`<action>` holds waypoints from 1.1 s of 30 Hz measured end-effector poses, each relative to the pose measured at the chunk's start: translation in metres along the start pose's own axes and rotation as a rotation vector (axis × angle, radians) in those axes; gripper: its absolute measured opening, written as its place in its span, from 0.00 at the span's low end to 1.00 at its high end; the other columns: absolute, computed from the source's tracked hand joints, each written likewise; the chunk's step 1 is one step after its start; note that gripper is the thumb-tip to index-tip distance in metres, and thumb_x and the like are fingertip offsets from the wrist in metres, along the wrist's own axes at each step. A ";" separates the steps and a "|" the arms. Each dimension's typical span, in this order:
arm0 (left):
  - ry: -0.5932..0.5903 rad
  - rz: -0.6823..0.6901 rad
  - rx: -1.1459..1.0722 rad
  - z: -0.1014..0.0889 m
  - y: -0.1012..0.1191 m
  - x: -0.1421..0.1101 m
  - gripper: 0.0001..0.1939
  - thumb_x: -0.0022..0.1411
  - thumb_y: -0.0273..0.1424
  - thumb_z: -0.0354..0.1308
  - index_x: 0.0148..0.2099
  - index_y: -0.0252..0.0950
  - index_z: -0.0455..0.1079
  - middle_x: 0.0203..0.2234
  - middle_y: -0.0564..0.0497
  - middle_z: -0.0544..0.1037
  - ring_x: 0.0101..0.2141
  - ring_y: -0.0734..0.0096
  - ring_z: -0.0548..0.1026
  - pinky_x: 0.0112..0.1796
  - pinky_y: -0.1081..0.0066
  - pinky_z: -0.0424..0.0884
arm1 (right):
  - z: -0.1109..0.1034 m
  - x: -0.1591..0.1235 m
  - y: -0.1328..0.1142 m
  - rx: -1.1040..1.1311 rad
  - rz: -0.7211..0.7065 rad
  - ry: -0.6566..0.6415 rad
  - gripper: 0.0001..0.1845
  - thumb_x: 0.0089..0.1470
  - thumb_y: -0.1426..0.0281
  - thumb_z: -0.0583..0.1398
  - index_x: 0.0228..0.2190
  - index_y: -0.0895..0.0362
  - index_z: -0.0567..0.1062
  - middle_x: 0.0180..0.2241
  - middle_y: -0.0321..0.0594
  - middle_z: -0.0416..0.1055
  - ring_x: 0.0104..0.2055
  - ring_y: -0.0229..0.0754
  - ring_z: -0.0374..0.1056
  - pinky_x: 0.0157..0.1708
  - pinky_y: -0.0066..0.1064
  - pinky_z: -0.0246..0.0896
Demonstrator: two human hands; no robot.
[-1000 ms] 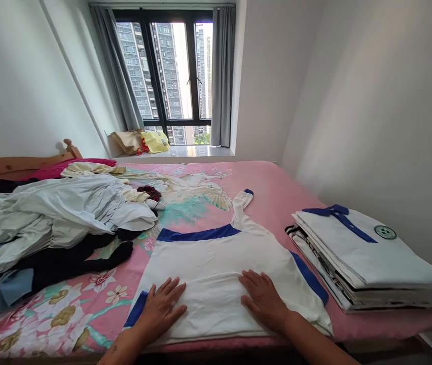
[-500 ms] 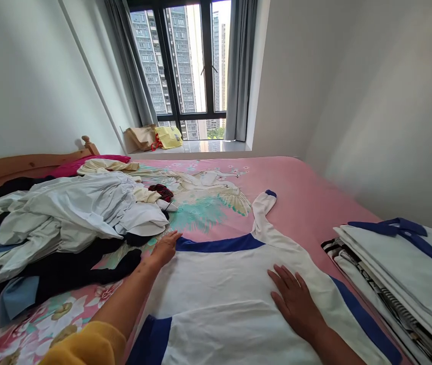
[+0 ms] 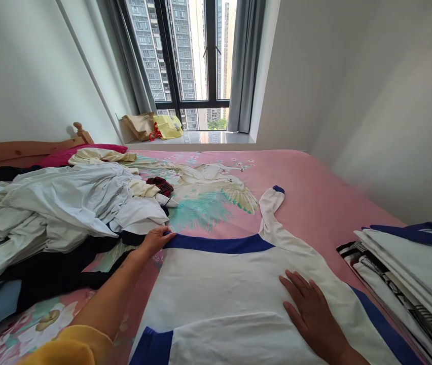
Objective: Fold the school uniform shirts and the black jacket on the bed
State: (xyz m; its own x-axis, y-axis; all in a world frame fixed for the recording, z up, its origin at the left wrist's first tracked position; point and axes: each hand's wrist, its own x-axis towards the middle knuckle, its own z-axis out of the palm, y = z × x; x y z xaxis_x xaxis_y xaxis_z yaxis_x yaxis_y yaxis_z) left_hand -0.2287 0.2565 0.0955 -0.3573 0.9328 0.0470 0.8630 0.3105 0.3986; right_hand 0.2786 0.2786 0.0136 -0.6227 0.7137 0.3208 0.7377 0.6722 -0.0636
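While our right hand (image 3: 309, 309) lies flat with fingers slightly spread on the white-and-blue shirt (image 3: 223, 289) across the pink bed (image 3: 299, 182), our left hand (image 3: 157, 240) pinches its far blue edge between thumb and fingers, near the heaped clothes (image 3: 67, 203).

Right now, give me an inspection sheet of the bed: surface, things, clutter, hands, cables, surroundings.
Surface: pink floral bedsheet
Things: white cloth garment with blue trim, spread out; folded clothes stack, to its right
Clutter: heap of white, black and blue clothes, left; brown paper bag and yellow bag, by window
Grippers: left hand, pinch grip on blue trim; right hand, flat on garment
Cables: nothing seen
Surroundings: black-framed window, grey curtains, wooden headboard
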 end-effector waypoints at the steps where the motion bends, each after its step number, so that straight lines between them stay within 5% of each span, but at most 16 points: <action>1: 0.024 -0.020 -0.003 0.004 0.001 0.001 0.17 0.55 0.46 0.51 0.30 0.39 0.72 0.23 0.56 0.74 0.27 0.72 0.71 0.28 0.75 0.62 | 0.000 0.000 0.000 -0.002 -0.002 0.003 0.29 0.58 0.59 0.50 0.60 0.45 0.52 0.62 0.34 0.49 0.63 0.47 0.46 0.60 0.48 0.39; 5: 0.168 -0.101 0.010 0.023 0.011 0.005 0.12 0.55 0.40 0.53 0.33 0.37 0.71 0.26 0.51 0.76 0.31 0.67 0.73 0.33 0.71 0.65 | 0.000 0.001 0.000 0.001 0.008 -0.006 0.29 0.58 0.60 0.50 0.60 0.46 0.52 0.62 0.35 0.49 0.63 0.47 0.46 0.60 0.48 0.40; 8: 0.312 -0.089 0.017 0.033 0.034 -0.007 0.16 0.58 0.37 0.50 0.44 0.34 0.69 0.40 0.43 0.75 0.45 0.59 0.70 0.46 0.62 0.63 | -0.003 0.002 0.000 0.015 0.023 -0.021 0.28 0.58 0.60 0.49 0.60 0.47 0.54 0.62 0.36 0.50 0.63 0.47 0.45 0.60 0.48 0.40; 11: 0.254 0.297 -0.021 0.044 0.074 -0.043 0.16 0.62 0.36 0.48 0.48 0.37 0.68 0.48 0.44 0.72 0.52 0.62 0.65 0.53 0.61 0.59 | -0.006 0.003 -0.001 0.025 0.031 -0.044 0.28 0.59 0.60 0.49 0.60 0.48 0.54 0.62 0.37 0.49 0.64 0.47 0.44 0.60 0.49 0.38; 13: 0.030 0.685 -0.005 0.053 0.099 -0.073 0.17 0.63 0.36 0.46 0.53 0.42 0.66 0.54 0.48 0.68 0.55 0.65 0.62 0.56 0.62 0.56 | -0.008 0.004 -0.001 0.025 0.034 -0.056 0.28 0.59 0.60 0.48 0.60 0.48 0.54 0.62 0.37 0.49 0.64 0.47 0.43 0.61 0.49 0.38; 15: -0.216 0.889 0.069 0.061 0.109 -0.091 0.21 0.64 0.40 0.46 0.59 0.48 0.60 0.60 0.52 0.60 0.59 0.64 0.57 0.59 0.59 0.48 | -0.009 0.004 -0.002 0.024 0.037 -0.058 0.28 0.59 0.60 0.48 0.60 0.49 0.54 0.62 0.38 0.49 0.64 0.46 0.43 0.61 0.49 0.37; 18: -0.319 0.671 0.195 0.066 0.090 -0.086 0.30 0.62 0.47 0.45 0.64 0.49 0.49 0.64 0.50 0.51 0.62 0.60 0.50 0.60 0.51 0.37 | -0.009 0.005 -0.001 0.026 0.038 -0.049 0.27 0.59 0.61 0.48 0.60 0.49 0.55 0.62 0.39 0.49 0.64 0.46 0.43 0.61 0.49 0.38; 21: -0.195 0.210 0.280 0.063 0.052 -0.057 0.32 0.62 0.48 0.41 0.65 0.45 0.46 0.64 0.47 0.48 0.63 0.57 0.44 0.58 0.45 0.32 | -0.010 0.006 -0.001 0.038 0.033 -0.047 0.27 0.59 0.61 0.48 0.59 0.49 0.55 0.62 0.39 0.50 0.64 0.47 0.43 0.60 0.49 0.38; 23: -0.137 0.062 0.301 0.061 0.032 -0.041 0.32 0.62 0.48 0.41 0.65 0.44 0.47 0.64 0.48 0.47 0.64 0.57 0.42 0.57 0.44 0.33 | -0.012 0.006 -0.002 0.054 0.039 -0.058 0.27 0.59 0.61 0.48 0.60 0.49 0.55 0.62 0.39 0.50 0.64 0.47 0.43 0.60 0.49 0.38; 29: 0.022 -0.009 0.295 0.074 0.012 -0.032 0.27 0.65 0.42 0.36 0.64 0.43 0.50 0.64 0.50 0.50 0.63 0.63 0.46 0.58 0.48 0.40 | -0.027 0.022 -0.006 0.268 0.134 -0.077 0.24 0.56 0.59 0.51 0.54 0.49 0.65 0.56 0.42 0.60 0.59 0.50 0.54 0.57 0.49 0.46; 33: 0.099 -0.024 0.307 0.083 0.003 -0.032 0.27 0.65 0.38 0.36 0.64 0.39 0.51 0.63 0.47 0.53 0.62 0.62 0.49 0.59 0.51 0.43 | -0.036 0.087 0.024 0.677 0.502 0.015 0.20 0.55 0.54 0.50 0.35 0.54 0.74 0.34 0.42 0.72 0.38 0.45 0.67 0.39 0.37 0.64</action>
State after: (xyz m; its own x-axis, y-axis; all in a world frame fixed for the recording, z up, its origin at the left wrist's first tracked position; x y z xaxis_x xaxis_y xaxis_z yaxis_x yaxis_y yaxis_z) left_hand -0.1853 0.2430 0.0187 -0.3989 0.9069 0.1358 0.9159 0.3869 0.1065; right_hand 0.2520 0.3494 0.0739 -0.2555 0.9599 0.1154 0.6069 0.2522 -0.7537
